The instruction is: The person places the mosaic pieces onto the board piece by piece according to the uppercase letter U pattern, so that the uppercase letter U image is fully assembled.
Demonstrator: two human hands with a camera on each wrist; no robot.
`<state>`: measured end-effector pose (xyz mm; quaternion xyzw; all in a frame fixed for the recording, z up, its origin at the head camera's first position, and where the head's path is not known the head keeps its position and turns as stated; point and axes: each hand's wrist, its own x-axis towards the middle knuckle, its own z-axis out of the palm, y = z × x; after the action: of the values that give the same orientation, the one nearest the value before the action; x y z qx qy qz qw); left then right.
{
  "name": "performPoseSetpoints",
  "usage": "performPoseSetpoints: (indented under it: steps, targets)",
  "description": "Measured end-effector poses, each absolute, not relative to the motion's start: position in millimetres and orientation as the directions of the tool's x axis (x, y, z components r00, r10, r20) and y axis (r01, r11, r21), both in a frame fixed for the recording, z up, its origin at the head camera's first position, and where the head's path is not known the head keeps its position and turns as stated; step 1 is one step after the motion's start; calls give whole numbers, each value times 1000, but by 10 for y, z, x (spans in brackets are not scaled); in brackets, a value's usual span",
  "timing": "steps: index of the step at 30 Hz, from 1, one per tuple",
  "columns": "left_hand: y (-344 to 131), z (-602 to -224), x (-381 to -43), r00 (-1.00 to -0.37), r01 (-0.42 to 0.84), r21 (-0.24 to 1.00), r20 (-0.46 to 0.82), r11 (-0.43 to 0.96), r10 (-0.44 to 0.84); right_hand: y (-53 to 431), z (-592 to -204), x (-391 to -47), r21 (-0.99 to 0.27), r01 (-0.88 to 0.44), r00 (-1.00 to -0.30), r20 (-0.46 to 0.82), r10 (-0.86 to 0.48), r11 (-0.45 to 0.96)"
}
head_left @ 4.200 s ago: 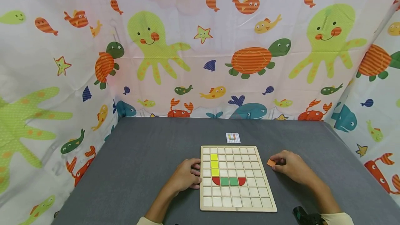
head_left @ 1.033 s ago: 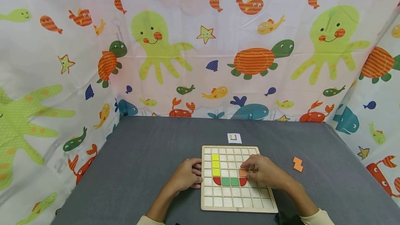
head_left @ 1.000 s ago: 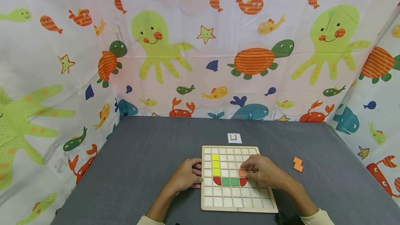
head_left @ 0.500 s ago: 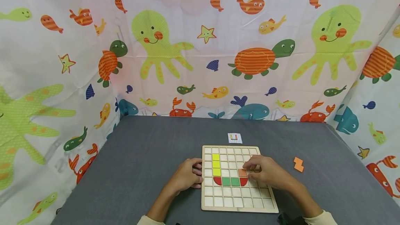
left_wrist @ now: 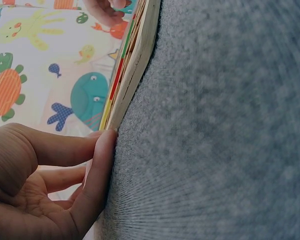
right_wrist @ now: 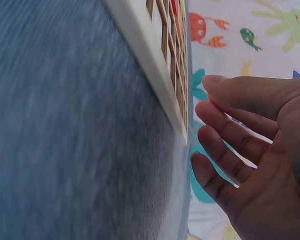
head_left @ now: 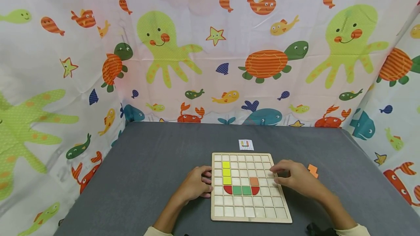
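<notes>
The wooden grid board (head_left: 251,218) lies on the grey cloth. My left hand (head_left: 191,185) holds its left edge; in the left wrist view the fingertips of that hand (left_wrist: 65,185) meet at the board's rim. My right hand (head_left: 298,177) hovers at the right edge, thumb and index apart. In the right wrist view the right hand (right_wrist: 255,135) has bent, spread fingers with nothing between them. On the board sit a column of yellow squares (head_left: 226,172), a row with green squares (head_left: 241,190) between two red quarter-round tiles (head_left: 228,189), and an orange square (head_left: 254,181) above the right red one.
Loose orange squares (head_left: 312,168) lie right of the board, partly behind my right hand. A small pattern card (head_left: 245,144) with a coloured U shape lies beyond the board. The grey table (head_left: 164,148) is bordered by a sea-animal print curtain (head_left: 210,57).
My right hand carried an orange square from the board's right side onto the grid, let it go above the right red tile, and drew back rightward. My left hand stays at the left edge.
</notes>
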<state>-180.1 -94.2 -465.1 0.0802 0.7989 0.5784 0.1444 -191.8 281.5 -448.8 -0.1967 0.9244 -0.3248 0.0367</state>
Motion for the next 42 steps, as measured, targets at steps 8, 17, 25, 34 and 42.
performPoseSetpoints:
  steps: [8,17,25,34,42]
  targets:
    - [-940,-4658,-1799,-947,-34,946,-134,323,292,3063,-4485,-1907,-571,-285,-951,67,-303,770]
    - [-950,-4667,-1794,-945,-35,948,-134,316,299,3339,-4524,-1883,-517,-259,-965,105,-240,816]
    - [-945,-4667,-1794,-945,-35,948,-134,315,298,3524,-4513,-1836,-474,-202,-979,86,-183,857]
    - [-938,-4672,-1793,-945,-35,947,-135,319,298,3735,-4519,-1808,-462,-146,-989,46,-141,875]
    - [-928,-4673,-1797,-947,-38,944,-139,328,290,3863,-4512,-1809,-445,-134,-990,20,-140,886]
